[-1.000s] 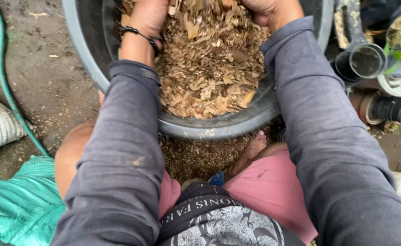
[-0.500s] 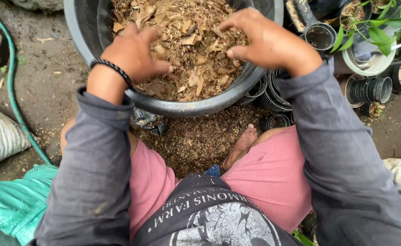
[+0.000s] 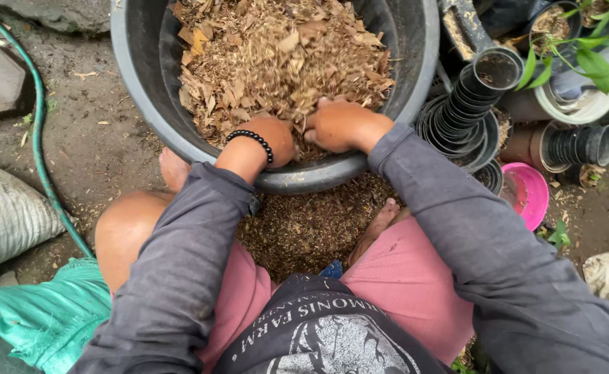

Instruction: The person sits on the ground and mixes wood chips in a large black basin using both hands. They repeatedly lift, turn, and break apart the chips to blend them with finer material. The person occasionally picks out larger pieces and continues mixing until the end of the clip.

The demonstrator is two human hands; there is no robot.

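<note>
- The fingers of both hands are buried in the leaf mix [image 3: 277,62], so I cannot tell whether they are spread or pressed together
- The left hand [image 3: 266,142] and right hand [image 3: 339,125] sit side by side, nearly touching, at the near edge of the mix just above the frame's middle; a black bead bracelet [image 3: 252,142] rings the left wrist
- The tub [image 3: 128,83] fills the upper middle of the frame; its far rim is cut off by the top edge. It holds dry brown leaves and wood chips, heaped
- More fine brown litter [image 3: 311,225] lies on the ground under the tub, between the knees
- At the upper right, stacks of black pots [image 3: 470,93] lie nested on their sides; what is inside them is too dark to see
- A pink bowl [image 3: 529,194] at the right is partly hidden behind the right sleeve
- A green hose [image 3: 41,138] runs down the left side
</note>
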